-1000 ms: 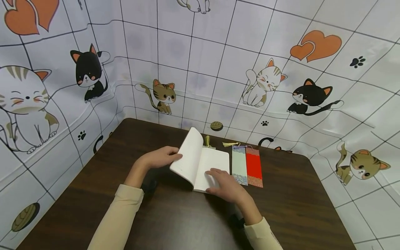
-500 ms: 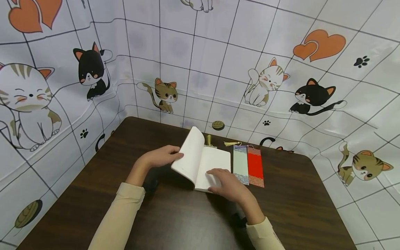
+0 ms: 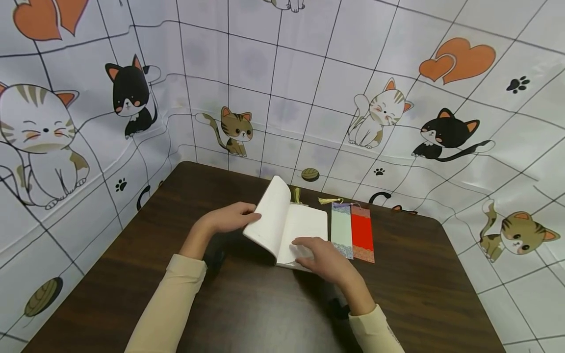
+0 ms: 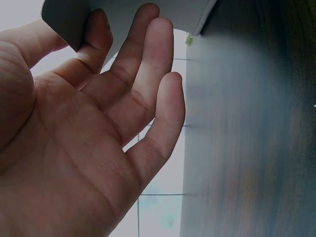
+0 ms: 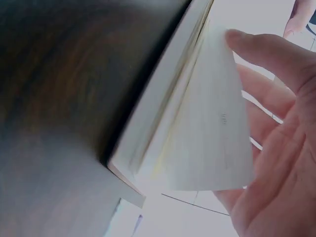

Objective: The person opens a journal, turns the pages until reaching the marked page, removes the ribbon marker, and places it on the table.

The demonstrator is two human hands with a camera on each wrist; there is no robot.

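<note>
An open book (image 3: 306, 223) with blank-looking pages lies on the table, its left side raised at a slant. My left hand (image 3: 226, 218) pinches the outer edge of that raised side between thumb and index finger; the other fingers (image 4: 158, 44) extend loosely in the left wrist view. Over the right-hand page is my right hand (image 3: 328, 260). In the right wrist view its thumb is at the edge of a lifted page (image 5: 212, 123), with the other fingers behind it. Faint small print shows on this page, and the page stack fans out beneath.
Right of the book lie a pale green bookmark (image 3: 342, 228) and a red bookmark (image 3: 362, 230). A yellow tassel (image 3: 328, 200) extends from their top, and another tassel (image 3: 297, 195) shows behind the book. A cat-printed sheet (image 3: 282, 98) rises behind the dark wooden table (image 3: 410, 284).
My right thumb has drawn slightly up, and a page corner now lifts beside it. The left hand keeps its hold on the raised side. The whole head view has shifted a little.
</note>
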